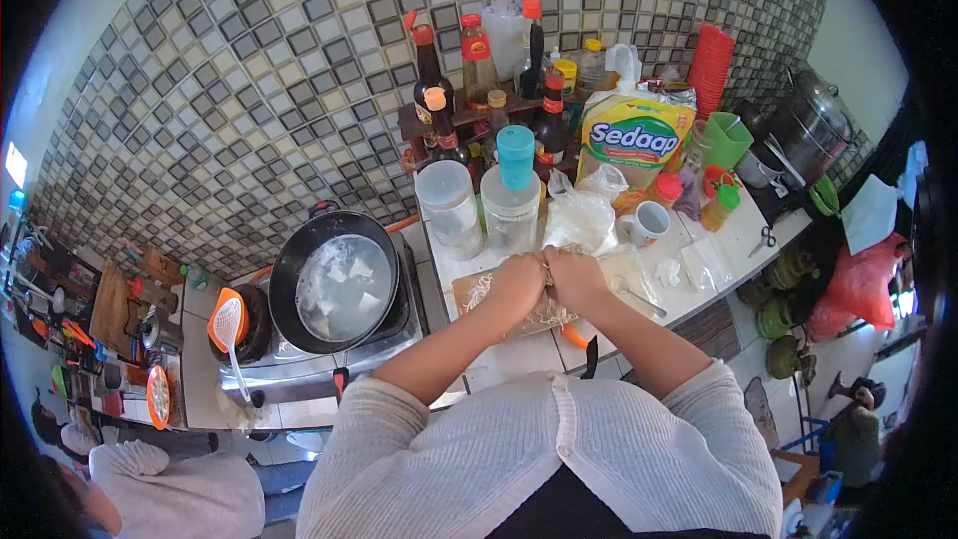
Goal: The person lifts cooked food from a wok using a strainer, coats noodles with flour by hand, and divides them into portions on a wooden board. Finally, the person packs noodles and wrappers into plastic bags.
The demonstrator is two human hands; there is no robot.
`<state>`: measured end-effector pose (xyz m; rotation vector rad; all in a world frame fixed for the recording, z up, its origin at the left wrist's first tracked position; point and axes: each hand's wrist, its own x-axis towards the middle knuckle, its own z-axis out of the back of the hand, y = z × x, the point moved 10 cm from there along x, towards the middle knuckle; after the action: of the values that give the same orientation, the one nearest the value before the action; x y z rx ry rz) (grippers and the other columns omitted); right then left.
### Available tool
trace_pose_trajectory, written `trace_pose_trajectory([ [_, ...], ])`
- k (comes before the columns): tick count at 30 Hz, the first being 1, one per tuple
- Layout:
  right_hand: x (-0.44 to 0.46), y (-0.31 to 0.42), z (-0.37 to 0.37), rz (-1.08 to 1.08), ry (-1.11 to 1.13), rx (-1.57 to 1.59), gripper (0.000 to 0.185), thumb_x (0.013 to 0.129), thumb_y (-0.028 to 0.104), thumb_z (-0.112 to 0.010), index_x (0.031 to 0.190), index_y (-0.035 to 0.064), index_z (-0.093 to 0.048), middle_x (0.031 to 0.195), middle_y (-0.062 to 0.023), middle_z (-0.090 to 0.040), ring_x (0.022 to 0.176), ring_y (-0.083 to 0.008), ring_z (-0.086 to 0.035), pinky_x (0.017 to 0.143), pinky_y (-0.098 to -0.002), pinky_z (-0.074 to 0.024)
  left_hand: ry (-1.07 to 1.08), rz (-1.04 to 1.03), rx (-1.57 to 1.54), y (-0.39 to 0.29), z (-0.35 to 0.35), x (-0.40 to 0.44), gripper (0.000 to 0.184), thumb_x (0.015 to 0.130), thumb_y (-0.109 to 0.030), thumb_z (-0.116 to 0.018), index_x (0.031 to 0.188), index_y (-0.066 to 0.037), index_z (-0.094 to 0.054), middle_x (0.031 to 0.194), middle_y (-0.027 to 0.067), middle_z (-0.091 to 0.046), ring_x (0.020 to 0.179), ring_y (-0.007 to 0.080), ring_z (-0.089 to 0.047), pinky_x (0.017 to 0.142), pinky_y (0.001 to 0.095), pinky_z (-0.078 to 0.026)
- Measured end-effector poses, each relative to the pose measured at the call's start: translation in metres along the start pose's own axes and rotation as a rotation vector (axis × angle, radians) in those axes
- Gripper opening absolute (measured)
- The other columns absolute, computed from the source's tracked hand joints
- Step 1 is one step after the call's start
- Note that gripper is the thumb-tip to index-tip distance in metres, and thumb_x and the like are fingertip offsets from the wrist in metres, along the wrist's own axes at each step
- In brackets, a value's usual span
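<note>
My left hand (521, 284) and my right hand (576, 275) meet side by side over a wooden cutting board (467, 285). Both are closed, knuckles up, around something small that my fingers mostly hide. Pale noodle-like strands (544, 315) lie scattered on the board below them. Just beyond my hands sits a white plastic bag (579, 223). A spoon (641, 298) rests on a clear plastic sheet to the right of my right hand. Near the counter's front edge, below the board, is an orange-handled tool (573, 336) with a dark part.
To the left, a black wok (283, 289) of cloudy liquid with white pieces stands on the stove (394, 333). A slotted ladle (230, 324) lies beside it. Clear canisters (449, 215), a mug (647, 224) and a yellow-green pouch (634, 145) stand behind the board. Another person (180, 489) is at lower left.
</note>
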<state>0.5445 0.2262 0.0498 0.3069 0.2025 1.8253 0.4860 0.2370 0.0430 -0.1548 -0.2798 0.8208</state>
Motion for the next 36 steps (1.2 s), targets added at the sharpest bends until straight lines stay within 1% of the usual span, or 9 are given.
trace_pose_trajectory([
  [9, 0.004, -0.003, -0.008, 0.21, 0.436, -0.204, 0.03, 0.072, 0.013, -0.067, 0.101, 0.0067, -0.061, 0.092, -0.0136, -0.069, 0.091, -0.0322, -0.067, 0.082, -0.0438, -0.0525, 0.495, -0.132, 0.086, -0.002, -0.01, 0.001, 0.017, 0.077, -0.007, -0.059, 0.091, -0.001, -0.067, 0.083, 0.0207, -0.068, 0.079, 0.0357, -0.068, 0.072, 0.0451, -0.054],
  [12, -0.001, -0.014, -0.007, 0.238, 0.48, -0.138, 0.027, 0.073, 0.011, -0.064, 0.098, 0.0046, -0.061, 0.094, -0.0168, -0.068, 0.092, -0.0338, -0.066, 0.081, -0.0442, -0.0518, 0.407, -0.264, -0.132, 0.004, -0.005, 0.004, 0.019, 0.081, -0.014, -0.062, 0.097, -0.006, -0.067, 0.088, 0.0196, -0.069, 0.082, 0.0384, -0.067, 0.074, 0.0472, -0.053],
  [15, 0.007, -0.024, 0.008, 0.283, 0.222, 0.234, 0.027, 0.08, 0.017, -0.064, 0.102, 0.0017, -0.061, 0.095, -0.0184, -0.068, 0.092, -0.0326, -0.067, 0.081, -0.0431, -0.0511, 0.161, -0.256, -0.455, 0.009, 0.022, 0.005, 0.017, 0.086, -0.019, -0.062, 0.098, -0.009, -0.067, 0.087, 0.0183, -0.068, 0.08, 0.0336, -0.068, 0.074, 0.045, -0.051],
  [17, 0.016, -0.059, 0.028, 0.071, -0.084, 0.594, 0.036, 0.085, 0.027, -0.065, 0.107, -0.001, -0.06, 0.093, -0.02, -0.067, 0.089, -0.0306, -0.067, 0.08, -0.0426, -0.0502, -0.016, -0.026, -0.721, 0.032, 0.037, 0.003, 0.02, 0.092, -0.022, -0.059, 0.095, -0.002, -0.064, 0.081, 0.0142, -0.067, 0.075, 0.0279, -0.066, 0.07, 0.0398, -0.05],
  [20, 0.015, -0.085, 0.026, -0.217, -0.077, 0.895, 0.05, 0.085, 0.04, -0.068, 0.11, -0.0026, -0.059, 0.092, -0.0218, -0.066, 0.088, -0.028, -0.066, 0.081, -0.0418, -0.0493, -0.107, 0.234, -1.0, 0.058, 0.023, -0.009, 0.026, 0.096, -0.026, -0.058, 0.093, 0.0, -0.062, 0.073, 0.0071, -0.061, 0.067, 0.0141, -0.056, 0.064, 0.0325, -0.045],
  [23, 0.006, -0.086, 0.0, -0.185, -0.141, 0.627, 0.061, 0.08, 0.049, -0.07, 0.112, -0.0019, -0.059, 0.102, -0.0242, -0.063, 0.096, -0.0314, -0.062, 0.085, -0.0402, -0.0483, -0.261, 0.289, -1.189, 0.048, 0.032, -0.018, 0.026, 0.096, -0.024, -0.059, 0.092, 0.001, -0.061, 0.07, 0.0017, -0.055, 0.068, 0.0065, -0.045, 0.061, 0.0274, -0.041],
  [27, -0.016, -0.036, -0.005, -0.026, 0.121, 0.254, 0.068, 0.077, 0.055, -0.069, 0.118, 0.002, -0.058, 0.118, -0.0216, -0.057, 0.114, -0.0332, -0.054, 0.095, -0.0428, -0.0431, -0.23, 0.266, -1.148, 0.047, 0.024, -0.015, 0.029, 0.097, -0.027, -0.056, 0.1, 0.002, -0.06, 0.077, 0.0078, -0.061, 0.07, 0.0148, -0.055, 0.066, 0.0326, -0.046],
  [29, -0.033, -0.014, 0.005, 0.172, -0.141, -0.035, 0.068, 0.075, 0.055, -0.07, 0.121, 0.0065, -0.058, 0.124, -0.0182, -0.052, 0.123, -0.0351, -0.044, 0.099, -0.0503, -0.0367, -0.154, 0.115, -0.928, 0.044, 0.009, -0.008, 0.035, 0.096, -0.031, -0.055, 0.109, 0.001, -0.058, 0.092, 0.0168, -0.065, 0.083, 0.0298, -0.063, 0.076, 0.0399, -0.048],
  [36, -0.034, -0.025, -0.023, 0.144, -0.107, 0.033, 0.056, 0.066, 0.038, -0.073, 0.113, 0.0094, -0.062, 0.119, -0.0126, -0.054, 0.118, -0.0327, -0.046, 0.096, -0.0535, -0.0356, 0.157, 0.157, -0.61, 0.028, 0.0, -0.022, 0.04, 0.091, -0.038, -0.061, 0.112, -0.005, -0.059, 0.11, 0.0186, -0.064, 0.105, 0.0338, -0.061, 0.088, 0.0399, -0.047],
])
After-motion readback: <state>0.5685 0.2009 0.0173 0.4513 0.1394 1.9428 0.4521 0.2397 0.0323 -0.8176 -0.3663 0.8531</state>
